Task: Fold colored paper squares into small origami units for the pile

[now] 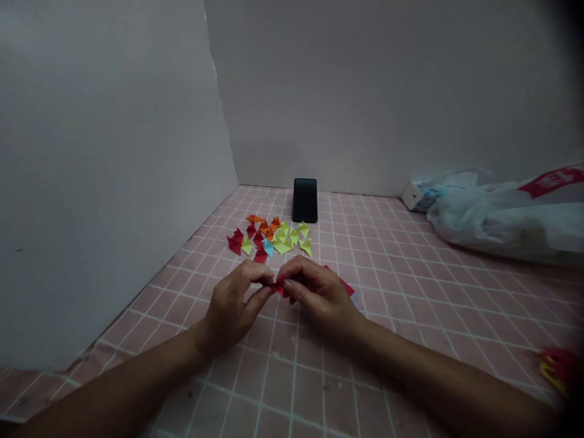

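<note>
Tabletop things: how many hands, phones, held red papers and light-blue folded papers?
Hands: 2 (left hand, right hand)
Phone: 1
Held red paper: 1
Light-blue folded paper: 1
Total: 5
The overlapping yellow papers can't be counted surely.

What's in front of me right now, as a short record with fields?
Left hand: pinches small folded red paper
Right hand: pinches the same piece
Beyond hands: small folded paper shapes, yellow, orange, red, one light blue
By right hand: red sheet, partly hidden
Farther back: black rectangular phone
Right side: white plastic bag with red print
Surface: pink covering with white grid lines
</note>
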Demonstrator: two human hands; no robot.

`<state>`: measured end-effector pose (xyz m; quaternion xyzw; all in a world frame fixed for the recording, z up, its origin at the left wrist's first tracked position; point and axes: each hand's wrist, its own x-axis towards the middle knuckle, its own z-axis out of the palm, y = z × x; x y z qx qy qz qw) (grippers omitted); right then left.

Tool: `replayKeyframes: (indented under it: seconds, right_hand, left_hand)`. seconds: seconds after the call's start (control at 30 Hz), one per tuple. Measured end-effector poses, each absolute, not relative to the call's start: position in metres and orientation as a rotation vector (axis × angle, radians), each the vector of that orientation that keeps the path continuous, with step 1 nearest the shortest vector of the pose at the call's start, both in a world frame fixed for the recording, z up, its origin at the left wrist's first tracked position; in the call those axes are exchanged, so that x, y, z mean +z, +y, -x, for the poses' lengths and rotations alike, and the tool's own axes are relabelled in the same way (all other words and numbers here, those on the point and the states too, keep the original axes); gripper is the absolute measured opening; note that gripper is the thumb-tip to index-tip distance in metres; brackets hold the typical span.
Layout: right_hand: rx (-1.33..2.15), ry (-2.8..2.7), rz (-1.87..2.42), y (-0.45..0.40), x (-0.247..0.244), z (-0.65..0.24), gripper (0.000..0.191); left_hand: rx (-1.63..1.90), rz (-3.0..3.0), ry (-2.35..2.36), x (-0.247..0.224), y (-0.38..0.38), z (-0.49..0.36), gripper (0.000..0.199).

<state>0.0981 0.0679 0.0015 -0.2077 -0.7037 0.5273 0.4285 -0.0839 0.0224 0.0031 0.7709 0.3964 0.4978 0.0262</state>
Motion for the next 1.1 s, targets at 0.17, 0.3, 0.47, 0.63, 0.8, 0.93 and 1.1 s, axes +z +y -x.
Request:
replayKeyframes:
  seconds: [0.17, 0.3, 0.47, 0.63, 0.8, 0.93, 1.1]
  right_hand:
    - [1.48, -1.682, 0.528, 0.066, 0.005, -0.097, 0.005]
    - [1.542, -1.652, 0.516, 0.066, 0.006, -0.097, 0.005]
    - [1.516, -1.658, 0.524, 0.066, 0.006, -0.098, 0.009]
    - [1.475, -1.675, 0.514, 0.066, 0.007, -0.098, 0.006]
    - [1.489, -1.624, 0.469, 0.066, 0.005, -0.097, 0.003]
    - [1.481, -1.624, 0.466, 0.065, 0.005, -0.097, 0.004]
    - [1.455, -1.678, 0.477, 0.067, 0.006, -0.098, 0.005]
  left_hand:
    - [1.525, -2.233, 1.246, 0.003, 0.021, 0.085, 0.022]
    - [1.559, -2.431, 1.11, 0.006, 0.022, 0.086, 0.02]
    - [1.607, -2.496, 1.077, 0.008, 0.025, 0.086, 0.019]
    - [1.59, -2.536, 1.081, 0.009, 0.024, 0.087, 0.017]
    - [1.589, -2.533, 1.083, 0.011, 0.023, 0.088, 0.016]
    - [1.585, -2.532, 1.079, 0.012, 0.023, 0.088, 0.017]
    - [1.606, -2.465, 1.08, 0.011, 0.024, 0.088, 0.019]
